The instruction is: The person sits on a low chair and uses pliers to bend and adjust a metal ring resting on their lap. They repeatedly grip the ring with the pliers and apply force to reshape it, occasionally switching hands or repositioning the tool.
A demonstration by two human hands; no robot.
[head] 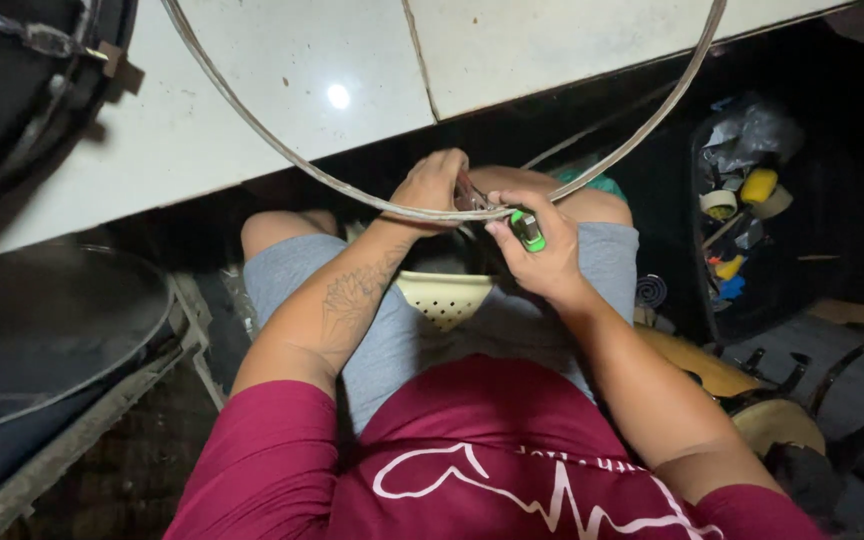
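I sit with a large thin metal hoop (282,150) held in front of my knees, its lower arc crossing both hands. My left hand (430,185) grips the hoop's rim from above, with a reddish-brown part showing by its fingers. My right hand (542,250) is closed on a small green lighter (527,230) held right against the hoop beside the left hand. A cream perforated plastic seat (444,298) shows between my thighs, under the hands.
White floor tiles (512,40) lie ahead. A dark round drum-like object (22,90) sits at upper left and a dark flat panel (42,330) at left. On the right, a black box (752,200) holds tape rolls and small items; metal hardware (802,400) lies at lower right.
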